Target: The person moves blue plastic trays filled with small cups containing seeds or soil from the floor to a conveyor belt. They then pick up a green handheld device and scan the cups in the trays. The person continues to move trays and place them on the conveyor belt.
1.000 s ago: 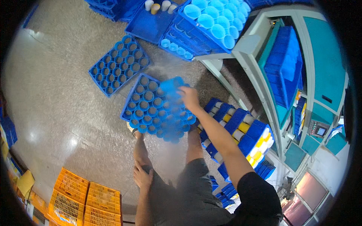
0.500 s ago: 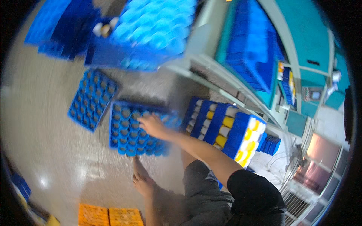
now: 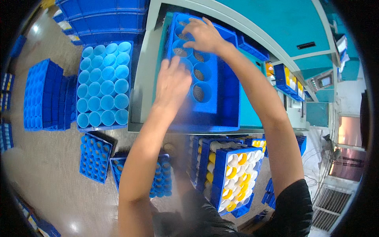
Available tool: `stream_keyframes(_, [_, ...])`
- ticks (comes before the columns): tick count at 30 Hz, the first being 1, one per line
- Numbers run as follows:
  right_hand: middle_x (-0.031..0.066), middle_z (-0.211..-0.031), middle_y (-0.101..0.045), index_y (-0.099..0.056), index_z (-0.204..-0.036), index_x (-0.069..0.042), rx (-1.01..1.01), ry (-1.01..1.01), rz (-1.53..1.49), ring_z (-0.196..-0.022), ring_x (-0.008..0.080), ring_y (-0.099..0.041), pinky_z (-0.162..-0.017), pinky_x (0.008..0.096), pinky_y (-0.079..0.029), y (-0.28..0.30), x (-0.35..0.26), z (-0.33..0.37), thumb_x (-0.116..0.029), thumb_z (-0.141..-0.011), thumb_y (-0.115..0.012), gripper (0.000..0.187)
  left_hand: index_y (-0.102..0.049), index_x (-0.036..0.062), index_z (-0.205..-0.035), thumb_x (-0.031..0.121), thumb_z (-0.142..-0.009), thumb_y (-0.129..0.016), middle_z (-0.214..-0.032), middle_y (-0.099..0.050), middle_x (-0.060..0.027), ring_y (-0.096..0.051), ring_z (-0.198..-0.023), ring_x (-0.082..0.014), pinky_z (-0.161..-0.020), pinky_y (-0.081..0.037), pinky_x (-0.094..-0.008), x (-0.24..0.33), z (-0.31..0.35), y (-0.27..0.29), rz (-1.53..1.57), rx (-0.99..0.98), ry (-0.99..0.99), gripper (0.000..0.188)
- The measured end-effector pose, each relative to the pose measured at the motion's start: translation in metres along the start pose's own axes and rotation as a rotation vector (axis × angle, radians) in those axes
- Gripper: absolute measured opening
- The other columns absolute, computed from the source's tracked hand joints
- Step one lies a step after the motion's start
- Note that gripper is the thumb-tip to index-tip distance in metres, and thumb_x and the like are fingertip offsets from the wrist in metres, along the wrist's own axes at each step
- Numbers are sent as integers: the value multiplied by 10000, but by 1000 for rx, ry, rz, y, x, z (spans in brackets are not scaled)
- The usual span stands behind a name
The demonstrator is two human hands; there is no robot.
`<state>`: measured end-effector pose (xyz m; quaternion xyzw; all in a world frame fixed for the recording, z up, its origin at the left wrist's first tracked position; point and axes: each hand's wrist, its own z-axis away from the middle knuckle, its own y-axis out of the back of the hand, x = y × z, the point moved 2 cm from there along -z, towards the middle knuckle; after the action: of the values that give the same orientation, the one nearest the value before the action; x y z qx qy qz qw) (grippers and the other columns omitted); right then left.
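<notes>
A blue crate (image 3: 228,114) rests on a grey-framed machine ledge in front of me. Along its left side stand several light blue cups (image 3: 201,91) with grainy grey-brown matter inside. My right hand (image 3: 204,36) is over the far cups, thumb and fingers spread around a rim, and it carries nothing that shows. Nearer and to the left, my left hand (image 3: 173,81) lies over the cups at the crate's left wall. Its fingers are apart, slightly bent and a little blurred; the cup beneath them is partly hidden.
To the left stand a crate of light blue cups (image 3: 107,87) and stacked blue crates (image 3: 104,19). On the floor are two trays of filled cups (image 3: 94,157) (image 3: 160,177), one behind my left forearm. Crates of white and yellow cups (image 3: 239,177) stand below the ledge.
My view has swung toward the machine. My right hand has left the floor crate of cups, and both hands are now over the crate on the ledge.
</notes>
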<state>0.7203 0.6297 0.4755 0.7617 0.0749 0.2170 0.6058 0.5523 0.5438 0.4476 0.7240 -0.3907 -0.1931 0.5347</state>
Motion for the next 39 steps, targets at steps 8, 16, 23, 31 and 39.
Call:
stream_keyframes(8, [161,-841,-637,-643,-800,-74,-344,114,83,-908,361,-606,-829,497,-434,-24,11,-34,-403,-722,-704,343,-649,97,-750,150,-652,-624,-824,-589,-19,-522,-870,-209,-788,-383,-386,8,55,77,126,251,9,115])
stream_keyframes(16, [196,-1075,-629,-639,-904,31,-65,119,138,-1145,442,-515,-1019,529,-359,177,-114,47,-88,-658,-748,294,-714,107,-970,175,-674,-645,-999,-654,24,-488,-780,-164,-741,-327,-363,8,325,169,133,132,416,312])
stream_keyframes(23, [169,-1019,-587,-601,-816,-8,-376,171,-494,-1133,428,-479,-950,541,-390,149,-355,122,-58,-510,-764,350,-675,67,-872,112,-753,-577,-846,-603,-43,-535,-893,-243,-799,-396,-421,-6,656,100,19,-246,819,160])
stream_keyframes(31, [117,-951,-629,-671,-803,-27,-364,241,-670,-1000,372,-513,-924,528,-359,-146,-726,163,-171,-683,-742,200,-665,55,-797,124,-739,-585,-821,-598,-45,-540,-912,-235,-777,-417,-401,-39,890,-65,13,-284,818,121])
stream_keyframes(39, [149,-882,-672,-742,-762,-53,-474,266,-278,-980,369,-562,-1067,582,-288,-315,-836,207,-109,-772,-599,154,-684,48,-772,132,-701,-597,-823,-616,-34,-532,-959,-212,-776,-444,-324,-54,920,-186,196,-255,488,140])
